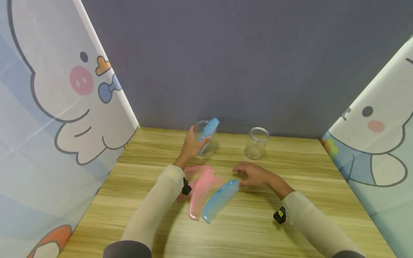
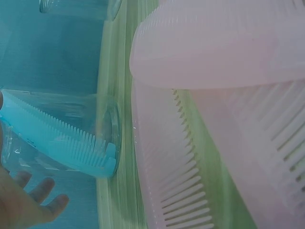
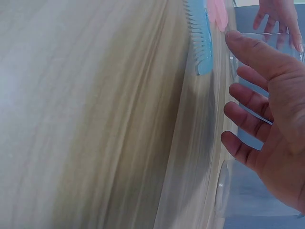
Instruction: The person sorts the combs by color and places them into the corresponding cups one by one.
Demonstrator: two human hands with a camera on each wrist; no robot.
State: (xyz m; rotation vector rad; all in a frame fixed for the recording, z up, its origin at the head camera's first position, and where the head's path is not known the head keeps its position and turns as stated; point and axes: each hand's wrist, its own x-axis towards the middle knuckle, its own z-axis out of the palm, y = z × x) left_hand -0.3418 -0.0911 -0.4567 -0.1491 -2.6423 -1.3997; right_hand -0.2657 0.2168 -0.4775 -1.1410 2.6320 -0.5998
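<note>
A blue comb (image 1: 210, 128) stands tilted inside the left clear jar (image 1: 211, 146), its upper end above the rim. My left hand (image 1: 192, 144) is at this jar, its thumb across the comb in the head view. In the left wrist view the lower fingers (image 2: 42, 190) are spread beside the jar, and the hand's contact with the comb is mostly out of frame. My right hand (image 1: 256, 174) hovers by the upper end of another blue comb (image 1: 221, 200) lying on the table, fingers loosely bent with nothing between them. Several pink combs (image 1: 202, 193) overlap on the table, partly under the left forearm.
A second clear jar (image 1: 257, 143) stands at the back right of the wooden table (image 1: 290, 157), behind my right hand. A dark grey wall (image 1: 226, 64) rises along the back edge. Cartoon-printed sheets (image 1: 48, 107) hang at both sides.
</note>
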